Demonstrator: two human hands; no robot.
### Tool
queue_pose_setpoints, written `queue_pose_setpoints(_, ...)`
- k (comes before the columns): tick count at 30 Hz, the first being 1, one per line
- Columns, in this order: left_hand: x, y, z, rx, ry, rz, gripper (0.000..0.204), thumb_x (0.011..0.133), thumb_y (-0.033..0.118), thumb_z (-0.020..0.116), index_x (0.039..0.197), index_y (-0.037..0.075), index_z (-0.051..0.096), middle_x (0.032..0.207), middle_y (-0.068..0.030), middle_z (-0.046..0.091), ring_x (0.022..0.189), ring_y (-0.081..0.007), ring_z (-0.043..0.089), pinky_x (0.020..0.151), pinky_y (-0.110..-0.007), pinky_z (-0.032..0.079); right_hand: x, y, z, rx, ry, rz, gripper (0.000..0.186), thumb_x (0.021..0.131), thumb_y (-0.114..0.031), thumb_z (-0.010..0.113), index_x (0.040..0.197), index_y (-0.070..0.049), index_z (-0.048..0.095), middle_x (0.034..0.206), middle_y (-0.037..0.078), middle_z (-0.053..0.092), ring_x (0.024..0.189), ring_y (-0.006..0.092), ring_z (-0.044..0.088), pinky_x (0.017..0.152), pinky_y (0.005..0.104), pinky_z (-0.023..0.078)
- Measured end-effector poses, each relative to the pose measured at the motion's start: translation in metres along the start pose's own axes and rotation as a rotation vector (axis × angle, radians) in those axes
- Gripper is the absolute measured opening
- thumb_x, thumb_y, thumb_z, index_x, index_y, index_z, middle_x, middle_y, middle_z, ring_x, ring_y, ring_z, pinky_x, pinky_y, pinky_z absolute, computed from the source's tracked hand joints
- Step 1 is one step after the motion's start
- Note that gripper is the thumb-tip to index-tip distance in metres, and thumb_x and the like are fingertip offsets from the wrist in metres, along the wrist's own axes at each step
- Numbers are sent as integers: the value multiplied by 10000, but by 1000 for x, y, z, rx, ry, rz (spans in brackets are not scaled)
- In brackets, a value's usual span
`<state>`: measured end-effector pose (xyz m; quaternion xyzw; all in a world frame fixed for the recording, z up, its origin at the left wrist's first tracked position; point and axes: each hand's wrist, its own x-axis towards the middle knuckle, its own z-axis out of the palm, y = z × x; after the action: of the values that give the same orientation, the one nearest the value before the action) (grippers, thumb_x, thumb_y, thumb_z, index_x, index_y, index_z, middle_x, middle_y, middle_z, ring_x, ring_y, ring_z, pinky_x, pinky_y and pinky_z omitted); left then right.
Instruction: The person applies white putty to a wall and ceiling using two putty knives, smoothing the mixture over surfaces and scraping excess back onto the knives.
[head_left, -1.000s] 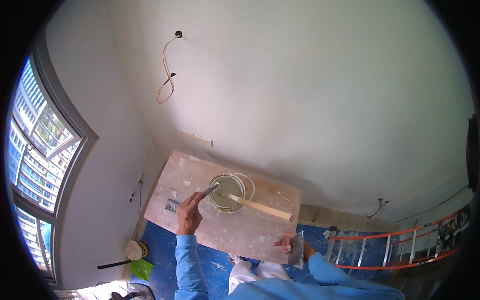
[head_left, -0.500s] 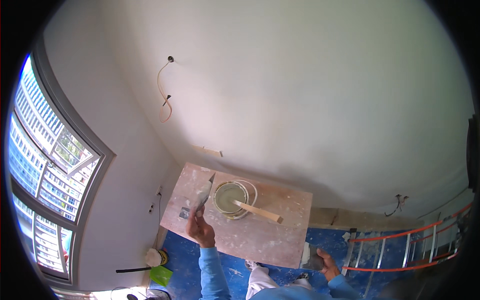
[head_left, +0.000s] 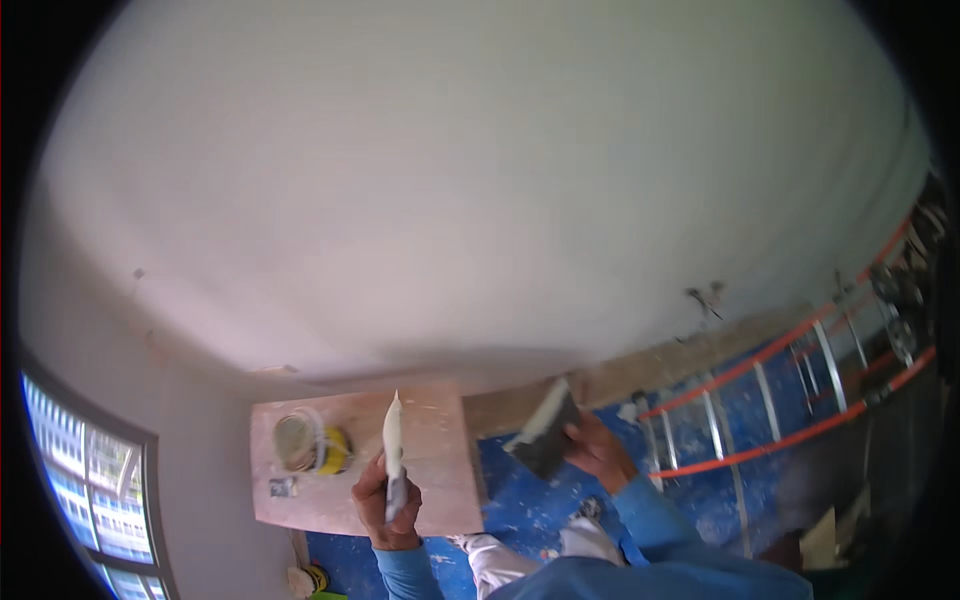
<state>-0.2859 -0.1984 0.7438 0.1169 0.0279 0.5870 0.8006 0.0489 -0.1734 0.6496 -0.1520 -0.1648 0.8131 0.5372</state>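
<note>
My left hand (head_left: 382, 508), raised in front of the pinkish work table (head_left: 435, 480), is closed round a putty knife (head_left: 393, 440). Its narrow blade points up and carries white putty. Over the blue floor, just right of the table, my right hand (head_left: 600, 452) grips a wide grey scraper (head_left: 543, 448) with pale putty along its upper edge. The two tools are apart and slightly blurred. A bucket (head_left: 295, 443) of pale putty stands on the left part of the table, its side partly yellow.
A small grey metal piece (head_left: 284, 487) lies on the table near the bucket. An orange-railed ladder (head_left: 765, 400) lies at the right over the blue floor covering (head_left: 520, 505). Ahead rises the pale wall (head_left: 480, 200), with loose wires (head_left: 706, 297) sticking out. A window (head_left: 95, 470) is at the left.
My view has swung to the right. The right hand has lifted the scraper up and toward the left hand. The putty knife now points straight up, in front of the table's right part.
</note>
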Motion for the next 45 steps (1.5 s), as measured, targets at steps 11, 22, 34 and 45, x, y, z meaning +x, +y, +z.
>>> queue_pose_setpoints(11,101,-220,-9,323,530,-475,245,907,98,539,1102,-34,608,789,-62,675,577,-129,622,531,-240,512,-5,-144,-82,-261,-31,-51,352,876,-112,728,1175,52,642,1106,108,706,995,166,665,890,325,513)
queue_pose_setpoints(22,168,-247,-190,978,373,-34,274,1003,201,558,1179,2,623,964,-72,689,831,-154,668,738,-305,562,-62,-118,-248,202,430,-185,403,925,-168,660,1292,-52,542,1199,142,649,1092,307,651,966,491,528)
queue_pose_setpoints(34,204,-446,-492,734,382,5,380,1027,254,528,1313,4,521,1060,-93,676,885,-186,685,783,-355,590,-54,-36,-573,-67,937,-377,426,882,-15,676,1281,-76,541,1207,56,633,1110,192,627,931,360,521)
queue_pose_setpoints(45,258,-497,-562,727,189,47,327,1005,234,576,1274,55,530,1079,-64,667,888,-155,681,719,-311,591,-75,-86,-592,-193,587,-511,549,846,-2,585,1380,0,456,1266,190,603,1207,325,591,1012,486,497)
